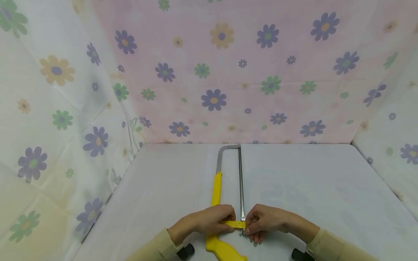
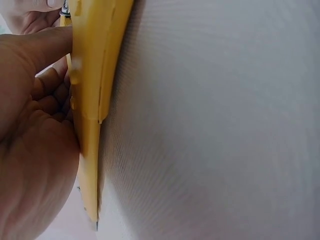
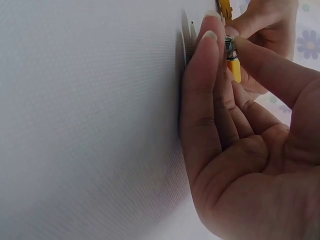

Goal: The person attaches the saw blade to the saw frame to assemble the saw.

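Observation:
A hacksaw (image 1: 216,188) with a yellow handle and grey metal bow lies on the white table, its bow end pointing away from me. Its blade (image 1: 241,181) runs along the right side, down to a short yellow crosspiece (image 1: 236,224). My left hand (image 1: 213,219) holds this crosspiece between thumb and fingers, beside the yellow frame (image 2: 90,100). At the near end of the blade sits a small metal wing nut (image 1: 242,232). My right hand (image 1: 269,220) pinches at this metal fitting (image 3: 230,47) with thumb and curled forefinger; the other fingers reach down by the tabletop.
The white table (image 1: 310,188) is bordered by a pink flowered cloth (image 1: 241,108) at the back and pale flowered cloth (image 1: 58,145) at the sides. Black wrist devices show below the left sleeve (image 1: 160,244) and right sleeve (image 1: 330,246).

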A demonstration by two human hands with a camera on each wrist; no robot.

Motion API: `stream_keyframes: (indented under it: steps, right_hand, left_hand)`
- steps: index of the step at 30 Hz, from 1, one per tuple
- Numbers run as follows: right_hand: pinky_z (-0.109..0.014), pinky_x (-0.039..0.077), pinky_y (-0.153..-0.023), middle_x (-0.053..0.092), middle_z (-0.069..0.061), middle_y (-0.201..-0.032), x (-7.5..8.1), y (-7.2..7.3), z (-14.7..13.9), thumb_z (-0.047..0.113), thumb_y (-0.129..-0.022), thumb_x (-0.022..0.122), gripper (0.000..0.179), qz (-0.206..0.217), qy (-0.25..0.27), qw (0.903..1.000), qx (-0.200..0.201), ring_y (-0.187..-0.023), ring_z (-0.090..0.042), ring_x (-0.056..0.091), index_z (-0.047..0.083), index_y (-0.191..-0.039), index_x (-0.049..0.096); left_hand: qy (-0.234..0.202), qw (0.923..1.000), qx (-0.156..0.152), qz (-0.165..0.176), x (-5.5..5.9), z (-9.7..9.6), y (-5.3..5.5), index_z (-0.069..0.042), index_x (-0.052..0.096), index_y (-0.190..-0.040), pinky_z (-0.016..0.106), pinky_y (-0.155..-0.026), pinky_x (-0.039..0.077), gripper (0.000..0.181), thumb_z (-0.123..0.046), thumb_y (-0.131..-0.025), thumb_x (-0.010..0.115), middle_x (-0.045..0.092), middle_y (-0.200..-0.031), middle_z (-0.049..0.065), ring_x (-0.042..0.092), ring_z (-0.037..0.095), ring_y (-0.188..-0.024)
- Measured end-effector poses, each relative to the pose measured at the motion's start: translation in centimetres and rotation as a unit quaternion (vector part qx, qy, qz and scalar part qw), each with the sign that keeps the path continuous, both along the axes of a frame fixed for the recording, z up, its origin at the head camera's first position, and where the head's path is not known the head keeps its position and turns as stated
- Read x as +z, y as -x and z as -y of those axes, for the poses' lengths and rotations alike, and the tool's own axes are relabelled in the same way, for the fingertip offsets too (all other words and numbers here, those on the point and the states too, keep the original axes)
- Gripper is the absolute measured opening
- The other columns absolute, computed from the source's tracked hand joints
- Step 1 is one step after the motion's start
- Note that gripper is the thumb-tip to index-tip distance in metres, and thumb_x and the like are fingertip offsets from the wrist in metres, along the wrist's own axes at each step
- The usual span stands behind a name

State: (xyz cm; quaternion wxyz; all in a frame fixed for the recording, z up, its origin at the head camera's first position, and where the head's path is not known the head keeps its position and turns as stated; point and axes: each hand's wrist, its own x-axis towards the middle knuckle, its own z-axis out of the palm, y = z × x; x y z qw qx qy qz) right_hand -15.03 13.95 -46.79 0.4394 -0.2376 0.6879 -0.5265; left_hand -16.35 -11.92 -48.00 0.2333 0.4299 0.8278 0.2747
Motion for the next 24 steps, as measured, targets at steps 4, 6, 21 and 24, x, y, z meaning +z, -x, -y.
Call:
stream_keyframes:
  steps: [4,6,21,24]
  right_hand:
    - [-0.021,0.053,-0.055,0.073,-0.016,-0.079,0.1,0.0,-0.1,0.007,-0.098,0.067,0.017,0.001,0.001,1.0000,0.002,-0.062,-0.012,0.068,-0.010,-0.097,0.071]
    - [-0.021,0.054,-0.055,0.073,-0.015,-0.079,0.1,0.1,-0.2,0.007,-0.098,0.067,0.017,0.003,-0.004,1.0000,0.002,-0.062,-0.012,0.068,-0.009,-0.097,0.071]
    - [-0.024,0.053,-0.056,0.070,-0.009,-0.074,0.9,0.2,-0.5,0.011,-0.095,0.070,0.010,-0.078,-0.051,0.9955,-0.017,-0.059,-0.014,0.064,0.002,-0.091,0.073]
    - [-0.029,0.055,-0.058,0.071,-0.010,-0.076,1.6,0.5,-1.3,0.014,-0.096,0.069,0.012,-0.117,-0.067,0.9905,-0.027,-0.063,-0.017,0.065,0.005,-0.091,0.074]
  left_hand:
    - [-0.003,0.9998,-0.010,-0.014,-1.5,-0.1,0.7,-0.019,0.058,-0.108,0.018,-0.072,0.046,0.014,-0.026,-0.101,0.067,0.056,-0.094,-0.012,0.049,0.000,-0.082]
    - [-0.007,0.9995,-0.020,-0.024,-2.0,0.0,1.0,-0.019,0.058,-0.109,0.018,-0.072,0.045,0.014,-0.028,-0.102,0.066,0.056,-0.095,-0.012,0.049,0.000,-0.083]
    - [-0.035,0.9989,0.027,0.013,0.3,-0.2,-0.1,-0.016,0.067,-0.104,0.016,-0.074,0.049,0.011,-0.019,-0.096,0.074,0.060,-0.092,-0.014,0.051,-0.002,-0.081]
    - [-0.028,0.9992,0.028,0.002,0.5,-0.2,-0.3,-0.017,0.068,-0.109,0.017,-0.078,0.049,0.014,-0.021,-0.096,0.074,0.060,-0.096,-0.016,0.051,-0.002,-0.084]
